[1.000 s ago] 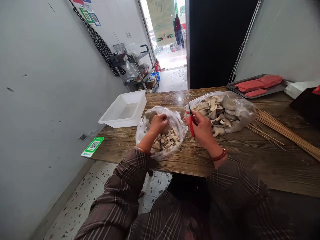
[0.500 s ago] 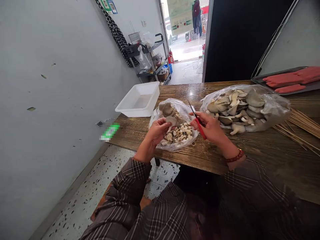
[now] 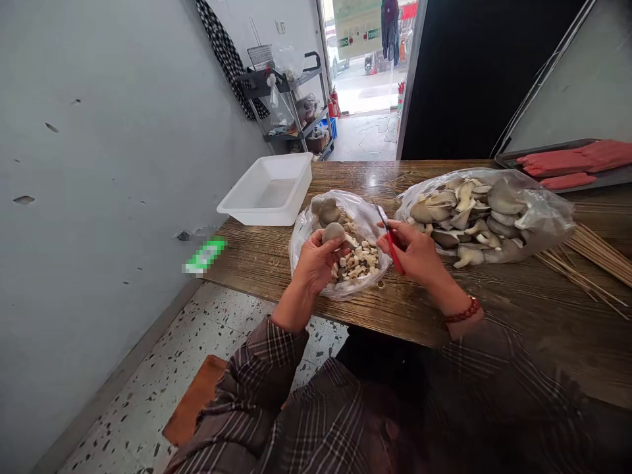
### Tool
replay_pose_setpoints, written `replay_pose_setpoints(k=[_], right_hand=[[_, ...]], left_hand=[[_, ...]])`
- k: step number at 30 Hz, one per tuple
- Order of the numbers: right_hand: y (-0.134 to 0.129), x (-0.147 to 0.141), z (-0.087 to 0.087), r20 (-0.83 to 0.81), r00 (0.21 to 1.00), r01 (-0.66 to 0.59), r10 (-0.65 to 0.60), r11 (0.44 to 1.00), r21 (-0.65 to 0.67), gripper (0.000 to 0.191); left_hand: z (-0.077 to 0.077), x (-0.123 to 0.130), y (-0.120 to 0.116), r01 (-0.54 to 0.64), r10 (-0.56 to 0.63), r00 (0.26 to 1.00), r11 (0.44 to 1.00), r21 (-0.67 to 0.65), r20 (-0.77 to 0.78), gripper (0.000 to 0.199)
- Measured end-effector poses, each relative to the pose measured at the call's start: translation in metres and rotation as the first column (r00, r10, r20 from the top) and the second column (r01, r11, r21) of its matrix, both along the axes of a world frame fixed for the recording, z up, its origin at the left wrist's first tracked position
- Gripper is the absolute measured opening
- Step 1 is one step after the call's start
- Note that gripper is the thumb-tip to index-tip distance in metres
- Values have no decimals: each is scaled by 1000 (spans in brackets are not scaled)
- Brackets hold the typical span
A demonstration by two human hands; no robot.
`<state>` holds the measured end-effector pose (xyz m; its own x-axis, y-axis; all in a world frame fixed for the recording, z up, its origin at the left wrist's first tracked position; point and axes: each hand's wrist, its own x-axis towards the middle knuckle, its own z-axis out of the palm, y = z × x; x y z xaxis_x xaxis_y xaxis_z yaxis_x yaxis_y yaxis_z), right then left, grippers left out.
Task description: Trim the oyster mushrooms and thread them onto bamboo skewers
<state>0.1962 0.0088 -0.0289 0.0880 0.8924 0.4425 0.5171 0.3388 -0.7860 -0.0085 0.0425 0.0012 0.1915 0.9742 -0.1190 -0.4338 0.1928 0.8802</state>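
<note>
My left hand (image 3: 317, 262) pinches a grey-capped oyster mushroom (image 3: 334, 232), its pale stem pointing right. Red-handled scissors (image 3: 394, 247) are in my right hand (image 3: 415, 250), their dark blades aimed up and away from me. Both hands are over or beside a clear plastic bag (image 3: 300, 243), which lies open on the table. Inside it are whole mushrooms (image 3: 326, 210) at the back and many cut stem pieces (image 3: 363, 260) at the front. The scissors stand apart from the mushroom, just right of the bag's edge.
On the right lies a larger plastic bag (image 3: 548, 214) of oyster mushrooms (image 3: 464, 207). A white plastic tub (image 3: 261, 217) stands at the table's far left corner. Wooden skewers (image 3: 592, 263) lie at right, before a dark tray (image 3: 508, 158) with pinkish-red packs (image 3: 582, 158). A wall borders the left side.
The mushroom in my left hand has turned, so its stem now points right rather than down. My right hand keeps the scissors in nearly the same place. The view has shifted slightly.
</note>
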Motion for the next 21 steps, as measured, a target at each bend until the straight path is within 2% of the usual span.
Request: replay_pose_setpoints(k=[6,10,16,21], right_hand=[[-11,-7,5,316,945,-105,82,993,55,36],[-14,-9,3,438,892,-139,111,990,32,35],[-14,-14,0,429,888,-170,166,985,-28,38],[-13,-16,-1,385,895,-224,226,973,-52,37]], left_hand=[[-2,-2,-3,-211,217,972,975,-70,92,28],[-3,-1,-9,-243,252,962,966,-89,109,24],[-6,9,-23,-207,207,977,978,-3,50,30],[-10,13,-30,-244,250,967,965,93,-53,33]])
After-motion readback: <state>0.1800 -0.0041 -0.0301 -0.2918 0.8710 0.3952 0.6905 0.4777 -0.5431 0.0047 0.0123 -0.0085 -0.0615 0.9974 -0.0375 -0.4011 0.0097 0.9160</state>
